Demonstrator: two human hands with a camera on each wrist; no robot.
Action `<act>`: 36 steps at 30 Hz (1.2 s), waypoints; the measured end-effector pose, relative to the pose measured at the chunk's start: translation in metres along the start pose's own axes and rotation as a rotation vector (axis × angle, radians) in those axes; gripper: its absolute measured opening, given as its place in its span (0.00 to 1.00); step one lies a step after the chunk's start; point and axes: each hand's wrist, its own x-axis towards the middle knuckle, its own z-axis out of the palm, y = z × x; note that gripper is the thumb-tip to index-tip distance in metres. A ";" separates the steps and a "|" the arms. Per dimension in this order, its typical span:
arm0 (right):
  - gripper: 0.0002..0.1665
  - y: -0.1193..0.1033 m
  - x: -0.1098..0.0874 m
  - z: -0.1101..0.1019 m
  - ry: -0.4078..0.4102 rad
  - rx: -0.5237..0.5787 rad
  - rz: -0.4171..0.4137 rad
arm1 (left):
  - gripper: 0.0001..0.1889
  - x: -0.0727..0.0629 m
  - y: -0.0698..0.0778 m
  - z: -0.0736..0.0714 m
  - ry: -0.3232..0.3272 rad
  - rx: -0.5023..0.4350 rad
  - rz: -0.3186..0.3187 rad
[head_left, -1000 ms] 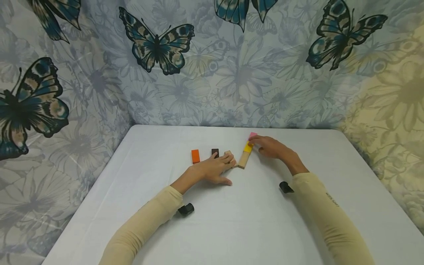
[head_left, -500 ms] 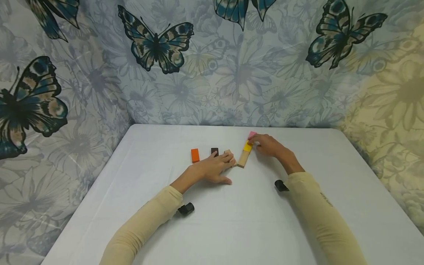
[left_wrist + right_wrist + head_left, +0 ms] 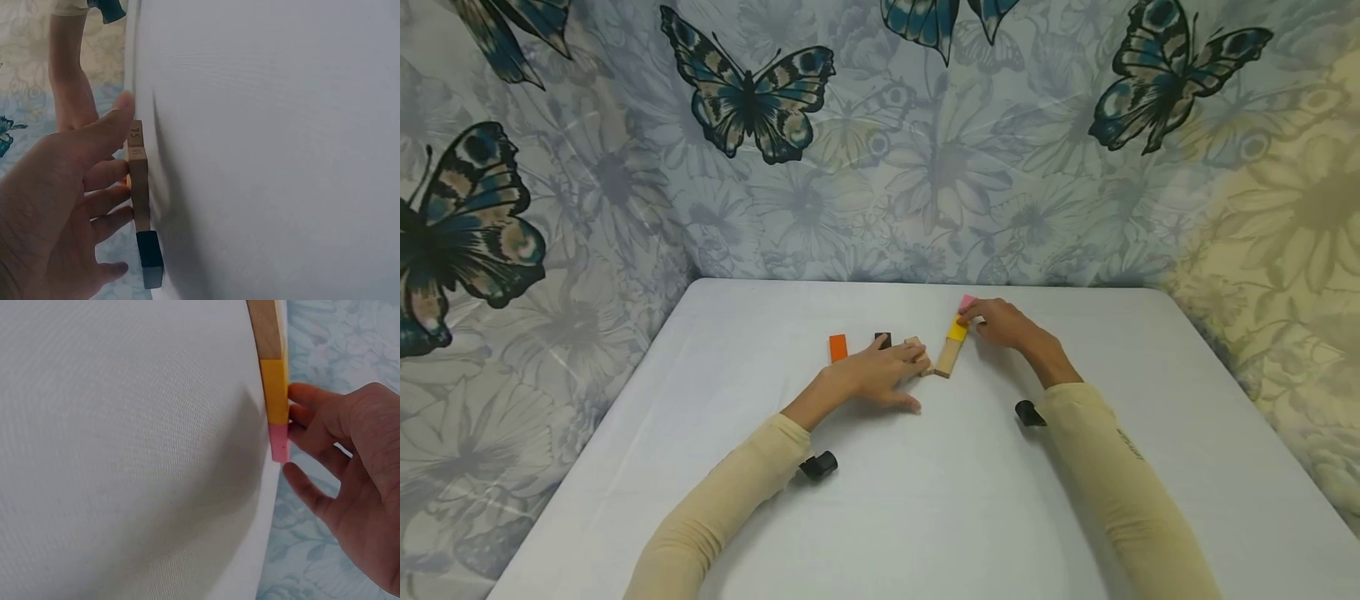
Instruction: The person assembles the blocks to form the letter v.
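My left hand (image 3: 880, 372) lies with spread, fairly straight fingers over plain wooden blocks (image 3: 917, 342); its fingertips touch them. In the left wrist view, one wooden block (image 3: 135, 132) bears the number 75. By the little finger sits a dark block (image 3: 150, 250). My right hand (image 3: 1003, 323) has curled fingers and thumb at a yellow block (image 3: 274, 390). A pink block (image 3: 279, 442) adjoins its far end, near the little finger. A longer wooden block (image 3: 950, 357) continues the slanted row toward me. Fingers partly hide the yellow-pink joint in the head view.
An orange block (image 3: 838, 347) stands apart, left of the dark one. All this is on a white-covered table (image 3: 925, 500), with butterfly-patterned cloth (image 3: 745, 208) behind it. Black wrist devices (image 3: 818, 466) hang below both sleeves.
The right forearm has shifted slightly left, with the right fingers staying on the block row. The left hand holds nearly still. The whole head view has drifted slightly.
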 end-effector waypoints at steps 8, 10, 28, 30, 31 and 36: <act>0.26 -0.005 0.001 -0.003 -0.005 -0.009 0.009 | 0.42 -0.006 -0.010 -0.006 0.062 -0.056 -0.029; 0.26 -0.006 0.001 -0.005 -0.009 -0.015 0.014 | 0.41 -0.008 -0.015 -0.010 0.083 -0.049 -0.062; 0.28 0.001 0.004 -0.004 -0.029 -0.031 0.025 | 0.32 -0.007 -0.052 -0.002 0.151 -0.163 -0.134; 0.29 0.002 0.005 -0.004 -0.033 -0.033 0.027 | 0.31 -0.005 -0.052 -0.001 0.163 -0.154 -0.131; 0.29 0.002 0.005 -0.004 -0.035 -0.031 0.030 | 0.30 -0.005 -0.052 -0.001 0.166 -0.150 -0.132; 0.30 0.002 0.005 -0.004 -0.040 -0.031 0.029 | 0.29 -0.004 -0.052 0.000 0.172 -0.148 -0.133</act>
